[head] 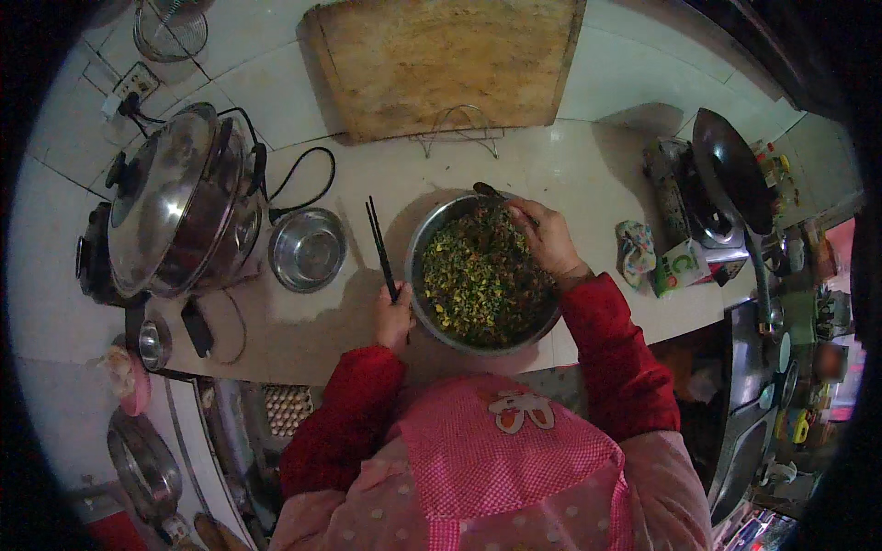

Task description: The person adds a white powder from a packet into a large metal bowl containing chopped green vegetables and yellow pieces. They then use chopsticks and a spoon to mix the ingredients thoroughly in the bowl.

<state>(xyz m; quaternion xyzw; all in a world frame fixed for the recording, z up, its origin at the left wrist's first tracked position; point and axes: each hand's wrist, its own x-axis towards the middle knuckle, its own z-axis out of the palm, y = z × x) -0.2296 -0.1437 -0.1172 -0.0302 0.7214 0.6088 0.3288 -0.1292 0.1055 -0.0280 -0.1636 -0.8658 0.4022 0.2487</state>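
A large steel bowl point(418, 301) stands before me, filled with a chopped mix point(482, 275) of green bits, yellow pieces and some darker brown matter. Left of the bowl, my left hand point(395, 313) grips a pair of black chopsticks point(381, 242), their long ends pointing away from me. The fingers of that hand are close to the bowl's left rim. My right hand point(548, 234) reaches over the far right rim with its fingers bent around a dark utensil, seemingly a spoon point(486, 189). Its rounded end sticks out past the rim; the rest is hidden by the fingers.
A small steel bowl point(307, 250) and a lidded electric pot point(169, 213) stand at left, near a black cord point(334, 172). A wooden board point(448, 62) leans on the wall behind a wire rack point(460, 132). At right are a cloth point(635, 251) and a wok point(732, 169).
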